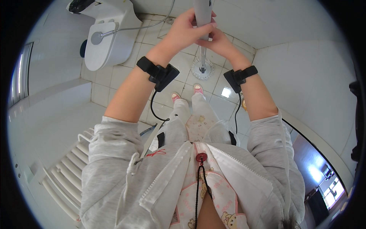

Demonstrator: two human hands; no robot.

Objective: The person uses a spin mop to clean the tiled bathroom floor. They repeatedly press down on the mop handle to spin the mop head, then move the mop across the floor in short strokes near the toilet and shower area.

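Both of my arms reach forward, and my hands meet on the thick grey grip of a mop (203, 15). My left hand (187, 28) is wrapped round the grip from the left, its thumb lying across it. Just beside it, my right hand (220, 41) closes on the lower part of the grip from the right; some of its fingers are hidden behind the left hand. From there a thin metal pole runs down to a round mop head (202, 69) with a pale fringe, which appears to rest on the tiled floor (183, 68) ahead of my pink shoes.
At the far left stands a white toilet (100, 51), its lid down, with a grey shower head (97, 37) lying on it and a hose trailing away. A floor drain (169, 21) lies near the far wall. White radiator bars (65, 177) are at my left, a doorway edge (324, 147) at my right.
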